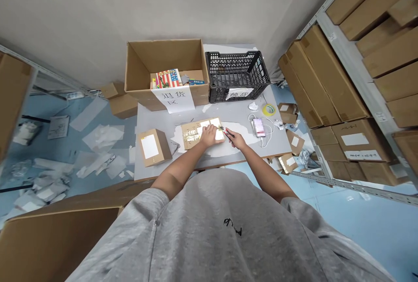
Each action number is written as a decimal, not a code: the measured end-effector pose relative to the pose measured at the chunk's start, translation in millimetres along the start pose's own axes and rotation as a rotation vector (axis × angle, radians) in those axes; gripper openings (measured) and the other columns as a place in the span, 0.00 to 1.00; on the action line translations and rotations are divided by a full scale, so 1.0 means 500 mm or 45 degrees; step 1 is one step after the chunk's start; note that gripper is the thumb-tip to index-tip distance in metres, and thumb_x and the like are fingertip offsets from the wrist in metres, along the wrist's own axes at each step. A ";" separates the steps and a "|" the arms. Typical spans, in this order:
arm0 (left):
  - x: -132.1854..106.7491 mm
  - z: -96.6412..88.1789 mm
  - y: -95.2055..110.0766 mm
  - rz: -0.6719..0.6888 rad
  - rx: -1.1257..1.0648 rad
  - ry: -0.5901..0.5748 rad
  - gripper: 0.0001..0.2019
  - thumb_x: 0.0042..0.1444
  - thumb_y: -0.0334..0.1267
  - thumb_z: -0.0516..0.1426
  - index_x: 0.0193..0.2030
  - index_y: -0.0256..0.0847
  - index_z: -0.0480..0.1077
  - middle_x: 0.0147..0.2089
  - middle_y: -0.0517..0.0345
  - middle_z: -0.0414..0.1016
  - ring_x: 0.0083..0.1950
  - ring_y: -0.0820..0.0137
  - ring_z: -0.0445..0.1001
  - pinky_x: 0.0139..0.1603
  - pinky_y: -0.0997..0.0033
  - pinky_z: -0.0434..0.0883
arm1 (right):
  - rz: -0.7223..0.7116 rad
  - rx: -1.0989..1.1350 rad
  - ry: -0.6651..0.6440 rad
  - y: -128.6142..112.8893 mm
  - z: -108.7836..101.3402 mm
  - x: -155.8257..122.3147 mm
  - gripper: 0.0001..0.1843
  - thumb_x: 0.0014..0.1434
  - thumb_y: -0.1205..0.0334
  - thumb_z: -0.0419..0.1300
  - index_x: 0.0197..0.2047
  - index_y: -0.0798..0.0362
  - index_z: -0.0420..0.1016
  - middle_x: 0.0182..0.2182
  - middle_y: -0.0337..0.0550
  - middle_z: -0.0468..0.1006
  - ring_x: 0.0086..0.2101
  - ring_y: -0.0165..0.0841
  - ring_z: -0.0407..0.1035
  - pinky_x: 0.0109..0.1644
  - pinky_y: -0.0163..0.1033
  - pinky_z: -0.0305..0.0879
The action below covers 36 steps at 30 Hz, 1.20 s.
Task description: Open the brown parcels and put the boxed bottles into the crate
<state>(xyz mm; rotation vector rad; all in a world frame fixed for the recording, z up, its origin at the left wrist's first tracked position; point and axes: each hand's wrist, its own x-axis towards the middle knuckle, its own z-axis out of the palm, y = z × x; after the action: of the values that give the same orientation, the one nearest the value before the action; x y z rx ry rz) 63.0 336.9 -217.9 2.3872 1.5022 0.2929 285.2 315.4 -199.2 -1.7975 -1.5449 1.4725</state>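
A flat cardboard parcel [192, 137] with shiny tape and a white label lies on the grey table in front of me. My left hand [209, 134] presses down on its right half, fingers bent and gripping it. At the parcel's right end, my right hand [236, 140] is closed around a slim red-and-black tool that looks like a box cutter [226, 132]. The tool's tip is at the parcel's edge; whether it cuts into it I cannot tell. Left of the parcel stands a small closed carton [154, 147] with a white label.
Behind are an open carton [140, 94] holding books and a black plastic crate [214, 94]. A phone [259, 127] with a white cable and a tape roll [268, 109] lie on the right. Shelving with boxes [326, 94] flanks the table; paper scraps [104, 138] litter the left floor.
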 end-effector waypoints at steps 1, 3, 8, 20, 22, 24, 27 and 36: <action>0.001 -0.001 0.000 0.006 -0.003 -0.001 0.33 0.58 0.66 0.62 0.57 0.39 0.71 0.56 0.37 0.73 0.59 0.45 0.69 0.57 0.49 0.59 | 0.002 -0.011 0.019 0.000 0.002 0.003 0.29 0.75 0.59 0.55 0.76 0.41 0.64 0.25 0.29 0.73 0.16 0.22 0.63 0.20 0.27 0.61; 0.002 -0.002 0.000 0.019 -0.007 -0.005 0.34 0.56 0.66 0.64 0.57 0.40 0.71 0.56 0.37 0.73 0.59 0.45 0.69 0.57 0.50 0.59 | 0.009 -0.015 0.041 0.001 0.004 0.004 0.28 0.75 0.60 0.55 0.75 0.41 0.66 0.24 0.29 0.73 0.15 0.22 0.63 0.19 0.27 0.61; 0.003 -0.003 -0.002 0.019 -0.005 -0.005 0.34 0.56 0.67 0.63 0.56 0.40 0.71 0.56 0.38 0.73 0.59 0.45 0.68 0.57 0.50 0.59 | 0.067 0.107 0.034 0.002 0.009 -0.009 0.28 0.74 0.61 0.54 0.75 0.44 0.66 0.22 0.29 0.71 0.15 0.23 0.62 0.18 0.28 0.61; 0.003 -0.004 -0.003 0.068 0.001 -0.010 0.32 0.58 0.64 0.62 0.58 0.41 0.71 0.56 0.38 0.73 0.59 0.46 0.68 0.59 0.50 0.59 | 0.161 0.208 0.016 -0.027 0.014 -0.021 0.28 0.74 0.62 0.55 0.75 0.47 0.65 0.20 0.28 0.70 0.14 0.23 0.61 0.16 0.27 0.58; 0.001 -0.007 -0.002 0.093 0.001 -0.032 0.32 0.58 0.64 0.63 0.58 0.40 0.70 0.56 0.37 0.73 0.59 0.46 0.68 0.59 0.50 0.59 | 0.153 0.212 -0.013 -0.029 0.009 -0.022 0.28 0.74 0.62 0.55 0.75 0.47 0.66 0.20 0.28 0.70 0.13 0.23 0.61 0.16 0.27 0.58; 0.000 -0.011 -0.002 0.110 -0.003 -0.055 0.33 0.57 0.64 0.63 0.58 0.40 0.70 0.57 0.36 0.73 0.60 0.45 0.68 0.60 0.49 0.59 | 0.155 0.215 -0.016 -0.034 0.008 -0.020 0.28 0.74 0.61 0.56 0.75 0.48 0.67 0.20 0.28 0.70 0.13 0.23 0.61 0.16 0.27 0.58; 0.003 -0.017 -0.003 0.090 -0.017 -0.078 0.32 0.57 0.62 0.64 0.58 0.41 0.70 0.58 0.37 0.72 0.60 0.45 0.68 0.60 0.50 0.58 | 0.181 0.249 0.003 -0.037 0.013 -0.021 0.28 0.74 0.61 0.56 0.75 0.48 0.66 0.20 0.28 0.70 0.13 0.23 0.61 0.16 0.27 0.58; 0.035 -0.010 -0.010 0.014 -0.058 -0.123 0.23 0.66 0.61 0.57 0.53 0.42 0.70 0.54 0.43 0.76 0.58 0.50 0.71 0.56 0.54 0.60 | 0.221 0.333 0.018 -0.031 0.014 -0.020 0.28 0.75 0.61 0.56 0.76 0.48 0.65 0.20 0.28 0.70 0.13 0.23 0.61 0.16 0.27 0.59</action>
<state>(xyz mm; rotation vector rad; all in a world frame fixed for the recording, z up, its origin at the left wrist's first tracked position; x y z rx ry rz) 64.5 355.3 -214.9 2.3395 1.4253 0.2092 272.8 309.6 -184.9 -1.8156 -1.1506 1.6505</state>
